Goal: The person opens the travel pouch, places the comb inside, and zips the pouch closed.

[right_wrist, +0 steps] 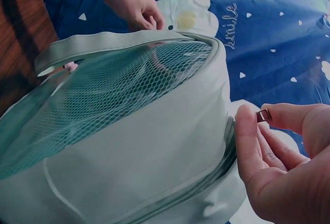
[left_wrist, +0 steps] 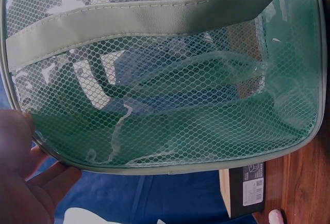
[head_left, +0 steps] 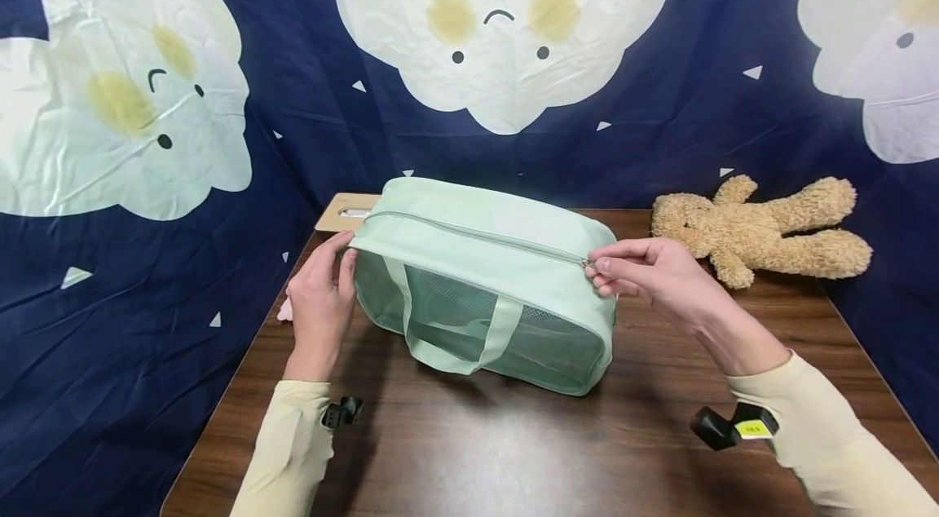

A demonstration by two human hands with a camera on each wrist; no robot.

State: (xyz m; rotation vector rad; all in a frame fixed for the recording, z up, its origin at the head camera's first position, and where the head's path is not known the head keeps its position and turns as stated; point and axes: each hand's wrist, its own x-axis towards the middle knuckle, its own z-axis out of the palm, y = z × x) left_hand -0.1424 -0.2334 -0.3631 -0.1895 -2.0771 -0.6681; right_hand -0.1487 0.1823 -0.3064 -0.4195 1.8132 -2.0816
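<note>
A mint-green bag (head_left: 506, 211) stands on the table, its clear front lined with mesh and a strap handle (head_left: 443, 360) hanging over it. Along its top runs a zipper (head_left: 477, 234). My left hand (head_left: 321, 298) pinches the bag's top left corner between thumb and fingers. At the zipper's right end, my right hand (head_left: 656, 276) pinches the small metal zipper pull (right_wrist: 264, 115) between thumb and forefinger. Through the mesh (left_wrist: 170, 74) the bag's inside shows faintly.
A tan teddy bear (head_left: 763, 230) lies at the back right of the wooden table (head_left: 455, 444). Behind the bag's left end is a light-brown box (head_left: 339, 214). A small pink object (head_left: 285, 311) lies beside my left hand. Dark blue cloud-patterned cloth (head_left: 293, 52) hangs around the table.
</note>
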